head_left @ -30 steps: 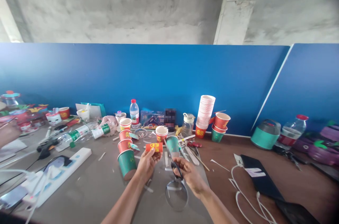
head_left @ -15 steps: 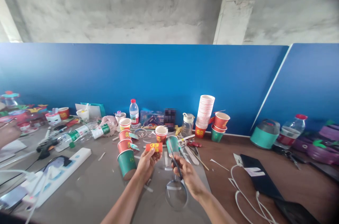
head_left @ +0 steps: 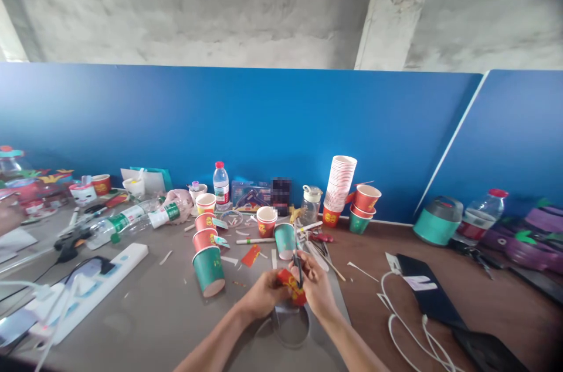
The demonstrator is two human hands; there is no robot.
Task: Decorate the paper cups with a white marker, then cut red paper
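Observation:
My left hand (head_left: pixel 263 296) is closed on a red piece of paper cup (head_left: pixel 291 287) with a yellow print, held low over the table. My right hand (head_left: pixel 317 285) grips black scissors (head_left: pixel 299 269) whose blades point up and meet the red piece. Both hands are close together in front of me. Under them a clear round ring (head_left: pixel 291 328) lies on the grey table (head_left: pixel 158 313). A green cup (head_left: pixel 209 270) stands to the left, with red cups (head_left: pixel 204 231) stacked behind it. A small red scrap (head_left: pixel 251 255) lies on the table beyond my hands.
A tall stack of white-rimmed cups (head_left: pixel 341 184) stands by the blue partition (head_left: pixel 264 125), with red and green cups (head_left: pixel 365 205) beside it. Bottles (head_left: pixel 136 219), a white power strip (head_left: pixel 101 284), a black phone with white cable (head_left: pixel 422 296) and a teal pot (head_left: pixel 436 220) lie around.
Both hands came down and toward me and drew together. The scissors now meet the red piece in my left hand; a red scrap now lies on the table.

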